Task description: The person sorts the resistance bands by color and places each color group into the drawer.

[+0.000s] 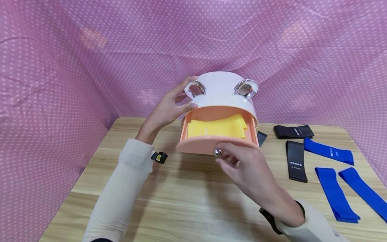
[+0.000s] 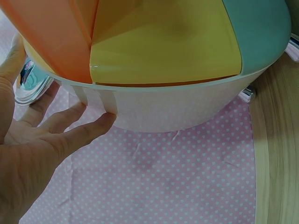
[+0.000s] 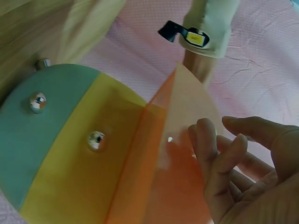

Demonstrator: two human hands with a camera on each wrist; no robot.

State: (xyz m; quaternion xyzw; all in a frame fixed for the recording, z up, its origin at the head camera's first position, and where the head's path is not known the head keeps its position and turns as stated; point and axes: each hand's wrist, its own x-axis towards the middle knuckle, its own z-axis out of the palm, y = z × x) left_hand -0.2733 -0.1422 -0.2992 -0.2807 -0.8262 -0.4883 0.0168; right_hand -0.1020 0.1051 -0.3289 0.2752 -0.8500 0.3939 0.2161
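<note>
Plainly, the left hand (image 1: 167, 109), fingers spread, braced the white case (image 1: 222, 87); folded yellow banding (image 1: 216, 128) lay in its jutting peach drawer (image 1: 193, 145), whose knob (image 1: 217, 152) the right hand (image 1: 249, 164) pinched; level, straight force seemed best to keep the drawer from binding.

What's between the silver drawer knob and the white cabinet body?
At least one yellow resistance band, lying in the open peach drawer behind its front; head view.

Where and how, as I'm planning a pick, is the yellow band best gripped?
Probably pinch the yellow band at its right end from above: its top lies exposed, the drawer front blocks the near side, and a gap separates that end from the right wall.
</note>
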